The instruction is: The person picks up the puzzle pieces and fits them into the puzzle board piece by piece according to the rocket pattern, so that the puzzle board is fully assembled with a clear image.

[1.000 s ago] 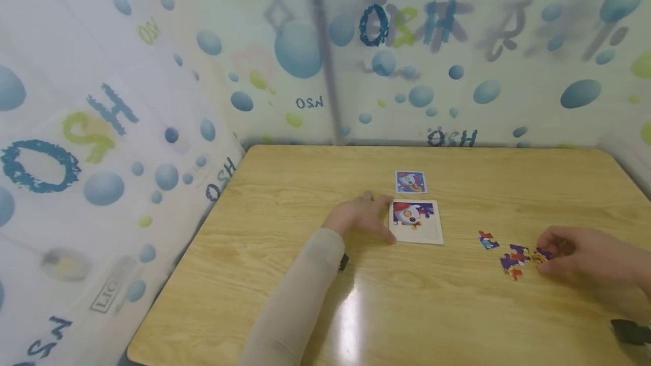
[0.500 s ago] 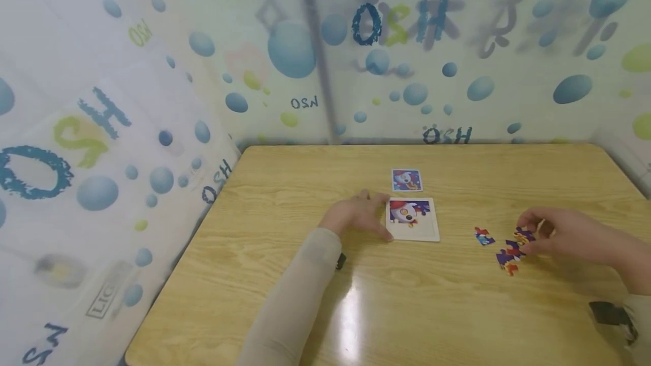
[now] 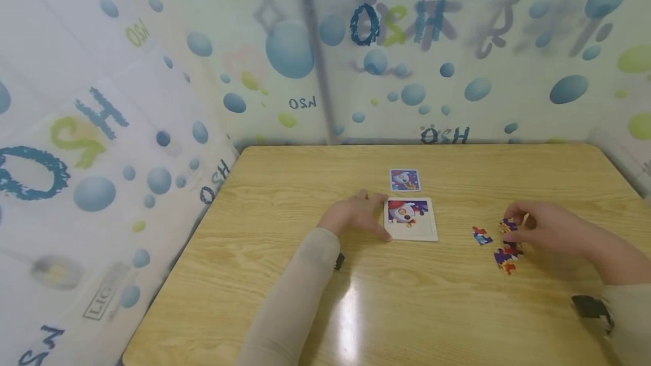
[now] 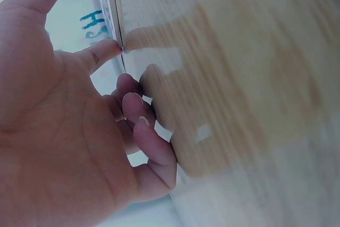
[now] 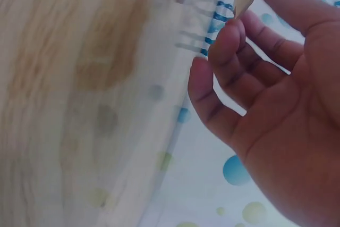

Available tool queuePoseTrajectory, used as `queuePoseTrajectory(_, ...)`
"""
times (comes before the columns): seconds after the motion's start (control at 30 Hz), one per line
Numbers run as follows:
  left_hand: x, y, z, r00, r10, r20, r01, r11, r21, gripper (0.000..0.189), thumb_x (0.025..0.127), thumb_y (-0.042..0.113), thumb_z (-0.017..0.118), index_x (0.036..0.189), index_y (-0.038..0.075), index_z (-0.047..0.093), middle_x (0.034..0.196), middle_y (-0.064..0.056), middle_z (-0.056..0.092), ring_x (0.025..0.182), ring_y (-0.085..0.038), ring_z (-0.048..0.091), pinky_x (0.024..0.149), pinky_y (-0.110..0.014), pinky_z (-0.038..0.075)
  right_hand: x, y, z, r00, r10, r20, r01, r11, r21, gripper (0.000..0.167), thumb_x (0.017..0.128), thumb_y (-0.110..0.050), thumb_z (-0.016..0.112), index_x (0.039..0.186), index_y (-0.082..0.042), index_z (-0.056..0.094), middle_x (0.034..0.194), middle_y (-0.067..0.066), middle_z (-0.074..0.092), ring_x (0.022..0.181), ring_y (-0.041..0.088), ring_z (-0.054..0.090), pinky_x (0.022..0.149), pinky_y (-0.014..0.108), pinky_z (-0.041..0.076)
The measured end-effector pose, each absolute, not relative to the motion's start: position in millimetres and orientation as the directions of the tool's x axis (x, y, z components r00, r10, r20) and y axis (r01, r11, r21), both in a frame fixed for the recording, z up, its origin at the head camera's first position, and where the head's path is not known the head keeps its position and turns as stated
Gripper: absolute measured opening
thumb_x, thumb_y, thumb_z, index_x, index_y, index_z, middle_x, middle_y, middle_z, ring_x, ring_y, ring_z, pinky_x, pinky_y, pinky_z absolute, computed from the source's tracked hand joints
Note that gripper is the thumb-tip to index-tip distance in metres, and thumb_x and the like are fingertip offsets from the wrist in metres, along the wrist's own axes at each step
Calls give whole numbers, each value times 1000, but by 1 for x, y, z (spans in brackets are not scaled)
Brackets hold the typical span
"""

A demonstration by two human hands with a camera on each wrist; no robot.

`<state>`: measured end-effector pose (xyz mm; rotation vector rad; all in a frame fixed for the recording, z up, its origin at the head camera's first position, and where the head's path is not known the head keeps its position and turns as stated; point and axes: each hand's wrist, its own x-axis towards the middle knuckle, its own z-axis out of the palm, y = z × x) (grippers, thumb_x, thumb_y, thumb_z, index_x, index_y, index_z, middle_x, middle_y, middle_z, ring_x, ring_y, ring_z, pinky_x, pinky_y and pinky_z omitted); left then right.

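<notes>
A white fabric backdrop with blue and green bubble prints (image 3: 437,78) is standing behind a light wood-grain table with rounded corners (image 3: 407,304). A small purple-and-gold jigsaw piece (image 3: 507,226) is sitting between the thumb and fingertips of the right hand (image 3: 546,227), on the right side of the table; the grip is clamping on this piece. A red-and-blue jigsaw piece (image 3: 481,236) is lying just left of it, and a cluster of purple, red and orange jigsaw pieces (image 3: 504,257) is lying on its near side. Well to the left, a flat white square puzzle board (image 3: 417,233) is carrying a partly assembled picture (image 3: 402,212) at its upper left. The left hand (image 3: 356,216) is touching the board's left edge, thumb and index finger spreading apart. A small square picture card (image 3: 405,180) is lying just beyond the board.
</notes>
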<state>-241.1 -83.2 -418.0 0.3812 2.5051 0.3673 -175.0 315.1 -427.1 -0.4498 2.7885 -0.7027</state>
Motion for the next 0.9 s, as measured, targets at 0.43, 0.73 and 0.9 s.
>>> queuePoseTrajectory(0.43, -243, -84, -419, -788, 342, -512, 177, 922, 344, 109, 79, 65, 86, 168, 46, 25, 180, -13, 16, 162, -44, 28, 124, -71, 33, -179, 327, -435, -928, -346, -140, -251, 856, -452, 39, 94, -29, 82, 117, 0, 70, 106, 8, 72, 90, 18, 66, 70, 28, 56)
queuePoseTrajectory(0.73, -241, -87, -415, -788, 342, -511, 176, 922, 346, 109, 79, 65, 86, 168, 46, 25, 180, -14, 14, 162, -45, 27, 125, -71, 31, -166, 334, -440, -872, -430, -235, -275, 826, -492, 48, 88, -29, 87, 124, -4, 70, 123, 13, 73, 112, 33, 69, 81, 22, 55)
queuePoseTrajectory(0.9, -241, -87, -417, -783, 352, -513, 178, 917, 358, 109, 79, 65, 86, 167, 47, 25, 180, -13, 16, 162, -45, 28, 124, -71, 33, -165, 336, -443, -881, -417, -224, -285, 845, -453, 37, 87, -26, 87, 112, -5, 70, 111, 5, 72, 96, 10, 62, 76, 22, 53)
